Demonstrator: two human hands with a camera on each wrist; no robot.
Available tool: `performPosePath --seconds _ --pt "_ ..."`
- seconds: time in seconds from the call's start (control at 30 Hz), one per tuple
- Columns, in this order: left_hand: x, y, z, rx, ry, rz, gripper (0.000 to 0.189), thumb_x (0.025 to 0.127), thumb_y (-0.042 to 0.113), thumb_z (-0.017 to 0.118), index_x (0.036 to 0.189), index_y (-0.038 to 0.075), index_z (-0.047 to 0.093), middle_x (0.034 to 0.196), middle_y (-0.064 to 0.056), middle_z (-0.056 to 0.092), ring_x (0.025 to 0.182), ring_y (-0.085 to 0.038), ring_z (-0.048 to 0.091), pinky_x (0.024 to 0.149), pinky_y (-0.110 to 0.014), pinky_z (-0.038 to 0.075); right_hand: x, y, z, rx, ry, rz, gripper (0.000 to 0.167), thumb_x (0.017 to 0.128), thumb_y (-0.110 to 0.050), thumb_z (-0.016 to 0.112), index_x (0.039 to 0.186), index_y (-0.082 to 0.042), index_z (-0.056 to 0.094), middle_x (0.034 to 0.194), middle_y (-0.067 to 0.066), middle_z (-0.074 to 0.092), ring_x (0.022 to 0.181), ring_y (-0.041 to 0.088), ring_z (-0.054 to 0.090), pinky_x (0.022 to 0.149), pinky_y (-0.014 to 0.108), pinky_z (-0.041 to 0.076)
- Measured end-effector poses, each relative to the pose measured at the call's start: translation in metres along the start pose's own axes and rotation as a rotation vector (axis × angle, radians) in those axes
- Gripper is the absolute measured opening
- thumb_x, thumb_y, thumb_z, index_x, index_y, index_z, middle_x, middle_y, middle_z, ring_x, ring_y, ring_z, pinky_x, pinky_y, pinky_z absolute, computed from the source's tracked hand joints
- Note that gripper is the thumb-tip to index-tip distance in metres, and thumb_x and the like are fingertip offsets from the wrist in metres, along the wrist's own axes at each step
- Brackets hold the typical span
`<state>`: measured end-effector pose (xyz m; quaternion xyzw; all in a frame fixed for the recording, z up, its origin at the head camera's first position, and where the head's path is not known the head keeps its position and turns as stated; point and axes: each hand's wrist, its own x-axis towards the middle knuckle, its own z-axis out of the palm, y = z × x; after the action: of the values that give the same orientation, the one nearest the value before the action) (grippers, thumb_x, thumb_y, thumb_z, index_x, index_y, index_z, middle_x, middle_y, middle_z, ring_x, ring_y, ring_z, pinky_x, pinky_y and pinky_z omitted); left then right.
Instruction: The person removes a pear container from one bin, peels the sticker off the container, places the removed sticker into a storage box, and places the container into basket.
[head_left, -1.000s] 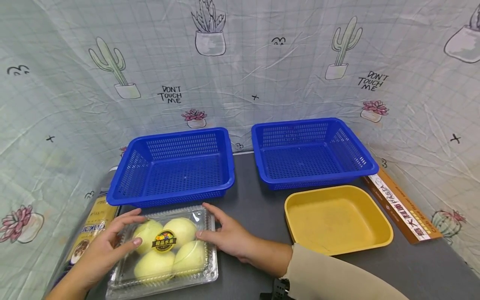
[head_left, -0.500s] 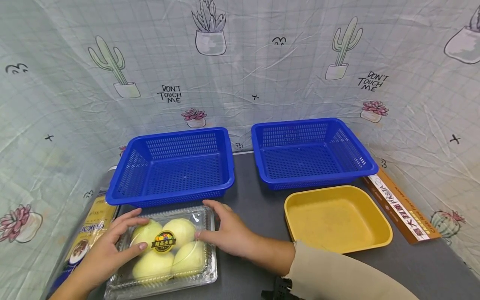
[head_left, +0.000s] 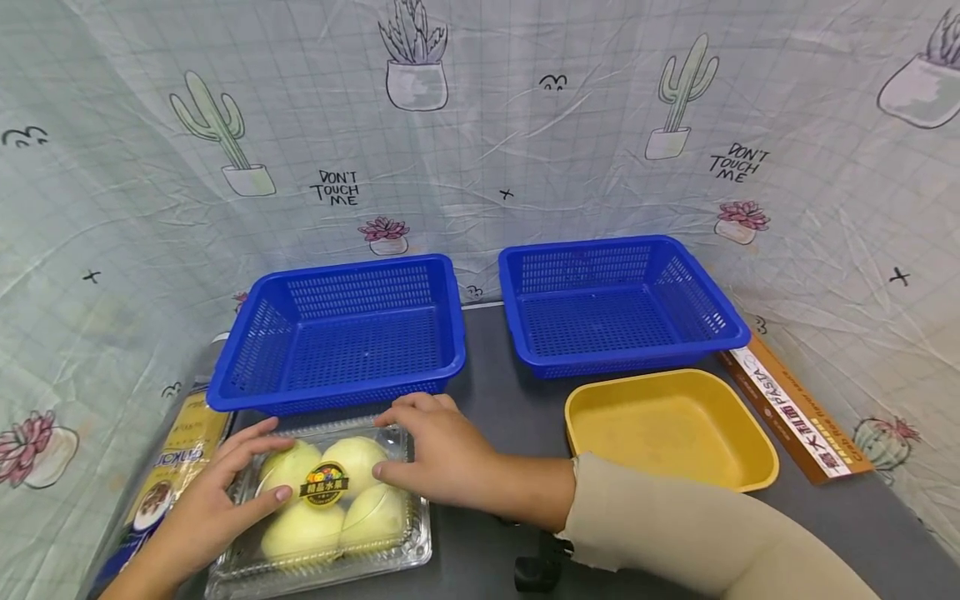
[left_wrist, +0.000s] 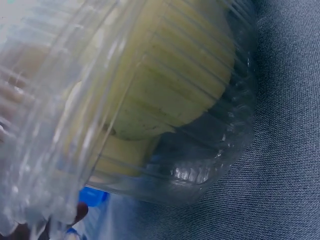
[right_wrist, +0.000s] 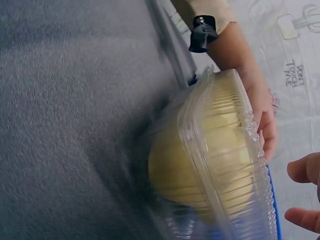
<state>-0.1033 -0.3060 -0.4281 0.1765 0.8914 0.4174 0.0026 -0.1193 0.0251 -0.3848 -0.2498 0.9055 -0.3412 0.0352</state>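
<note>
A clear plastic clamshell box [head_left: 330, 562] of several pale yellow-green melons [head_left: 303, 529] rests at the front left of the table, lid down, with a black round fruit label [head_left: 324, 483] on top. My left hand [head_left: 213, 508] rests along its left edge, fingers spread and thumb over the lid. Over the lid's right side hovers my right hand [head_left: 446, 458], fingers bent and thumb stretched toward the fruit. From the right wrist, its fingertips [right_wrist: 305, 170] show apart from the lid. Up close in the left wrist view, the box wall [left_wrist: 185, 185] hides most of the left hand.
Behind the box stands a blue plastic basket [head_left: 337, 396], with a second blue basket [head_left: 637, 358] to its right. A yellow tray [head_left: 660, 433] sits in front of that one. A pasta package [head_left: 795, 408] lies at far right, a gold-and-blue package [head_left: 168, 483] at far left.
My right hand has shifted left and inward over the lid, its fingers bending more. The left hand and the box stay almost where they were.
</note>
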Motion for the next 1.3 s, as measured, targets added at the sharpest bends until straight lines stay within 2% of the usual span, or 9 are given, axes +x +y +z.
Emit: performPosePath --seconds 0.13,0.3,0.5,0.57,0.7,0.77,0.87,0.93,1.3 --pt "-0.001 -0.001 0.0 0.008 0.009 0.008 0.052 0.095 0.013 0.083 0.144 0.02 0.064 0.167 -0.003 0.035 0.154 -0.022 0.024 0.1 -0.081 0.029 0.005 -0.006 0.0 -0.13 -0.016 -0.053 0.044 0.094 -0.046 0.078 0.133 -0.027 0.074 0.141 -0.005 0.062 0.124 0.019 0.054 0.104 0.036 0.047" --pt "-0.001 -0.001 0.002 0.008 0.019 0.02 0.053 0.094 0.012 0.084 0.143 0.02 0.065 0.166 0.006 0.035 0.152 -0.014 0.026 0.101 -0.082 0.028 0.009 -0.02 -0.003 -0.287 -0.078 -0.084 0.04 0.096 -0.051 0.075 0.13 -0.031 0.076 0.136 -0.009 0.063 0.116 0.015 0.053 0.103 0.035 0.045" --pt "-0.001 -0.001 0.004 0.01 0.016 0.025 0.053 0.095 0.012 0.083 0.143 0.019 0.064 0.166 -0.009 0.036 0.151 -0.008 0.025 0.102 -0.082 0.027 0.015 -0.034 -0.004 -0.419 -0.151 -0.091 0.036 0.094 -0.056 0.076 0.124 -0.034 0.079 0.129 -0.014 0.064 0.11 0.012 0.051 0.103 0.036 0.043" --pt "-0.001 -0.002 0.004 0.029 0.017 0.022 0.053 0.095 0.013 0.083 0.144 0.021 0.064 0.166 -0.01 0.036 0.151 -0.007 0.025 0.111 -0.072 0.027 0.017 -0.038 -0.003 -0.47 -0.176 -0.092 0.036 0.094 -0.058 0.075 0.122 -0.036 0.079 0.127 -0.016 0.064 0.108 0.012 0.051 0.102 0.038 0.044" --pt "-0.001 -0.003 0.004 0.043 0.02 0.023 0.053 0.096 0.013 0.083 0.145 0.022 0.063 0.166 -0.005 0.036 0.15 -0.005 0.025 0.111 -0.067 0.027 0.02 -0.045 0.001 -0.578 -0.228 -0.093 0.036 0.095 -0.062 0.072 0.121 -0.039 0.078 0.125 -0.016 0.061 0.104 0.013 0.048 0.105 0.044 0.043" --pt "-0.002 -0.003 0.004 0.055 0.026 0.028 0.053 0.095 0.013 0.083 0.144 0.022 0.064 0.166 -0.003 0.036 0.149 -0.002 0.025 0.117 -0.055 0.028 0.023 -0.048 0.003 -0.615 -0.248 -0.093 0.036 0.095 -0.063 0.07 0.12 -0.038 0.077 0.121 -0.016 0.06 0.103 0.014 0.047 0.108 0.048 0.041" --pt "-0.002 -0.003 0.004 0.074 0.036 0.046 0.054 0.095 0.012 0.083 0.144 0.022 0.064 0.166 -0.001 0.037 0.147 0.003 0.025 0.116 -0.027 0.026 0.028 -0.053 0.006 -0.646 -0.264 -0.092 0.036 0.094 -0.064 0.07 0.117 -0.037 0.077 0.112 -0.014 0.059 0.101 0.015 0.047 0.11 0.051 0.04" --pt "-0.002 -0.003 0.005 0.085 0.042 0.059 0.054 0.094 0.011 0.084 0.143 0.022 0.064 0.165 -0.002 0.038 0.146 0.005 0.025 0.104 -0.008 0.021 0.03 -0.055 0.007 -0.658 -0.269 -0.09 0.033 0.093 -0.063 0.071 0.113 -0.037 0.077 0.107 -0.013 0.058 0.102 0.016 0.048 0.112 0.052 0.039" --pt "-0.003 -0.004 0.004 0.096 0.039 0.038 0.054 0.095 0.014 0.083 0.145 0.024 0.064 0.165 0.0 0.038 0.148 0.002 0.025 0.108 -0.013 0.022 0.039 -0.064 0.012 -0.605 -0.295 -0.061 0.021 0.094 -0.058 0.074 0.096 -0.037 0.078 0.102 -0.015 0.058 0.1 0.015 0.05 0.113 0.054 0.039"
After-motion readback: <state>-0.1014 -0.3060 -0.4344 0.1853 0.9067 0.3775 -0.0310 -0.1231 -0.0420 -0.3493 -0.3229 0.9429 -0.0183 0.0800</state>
